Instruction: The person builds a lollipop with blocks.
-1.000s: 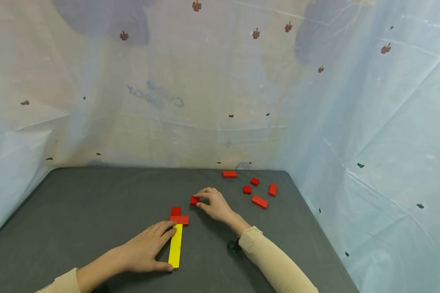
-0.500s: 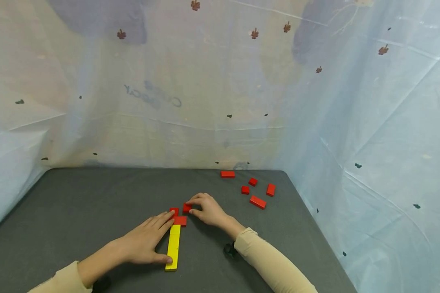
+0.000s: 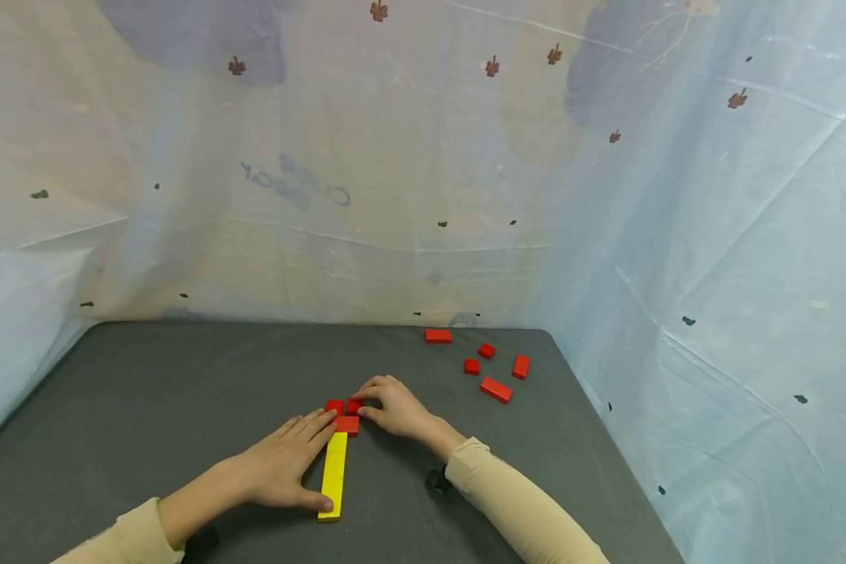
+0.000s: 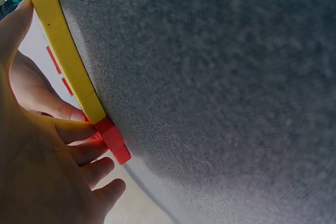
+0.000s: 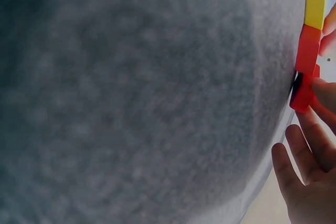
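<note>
- since the head view a second ago, the small, flat, bright red block (image 3: 352,406) has come left and nearer with the right hand (image 3: 397,407), and the fingertips of the left hand (image 3: 282,470) have shifted farther along the row.
- closest on my feed, two cream cloth sleeves (image 3: 134,529) reach in from the bottom edge.
- the long, flat, yellow bar (image 3: 334,474) lies on the dark grey, textured tabletop (image 3: 183,392), pointing away; my left wrist view shows a seam across it toward its far end.
- i see the left hand along the bar's left side, fingers extended and spread, thumb touching the near end, fingertips at the red pieces.
- a red oblong crosspiece (image 3: 349,424) lies crosswise at the bar's far end, with a second small red block (image 3: 334,406) beyond its left part.
- the right hand pinches the first small block between thumb and forefinger, its other fingers extended. that block sits just right of its twin, a thin dark gap between them; i cannot tell whether it touches the crosspiece.
- farther off to the right, i count five loose red blocks (image 3: 496,389), three oblong and two small, all apart.
- behind everything hangs a pale, creased, plastic-looking sheet (image 3: 395,157) with little leaf prints.
</note>
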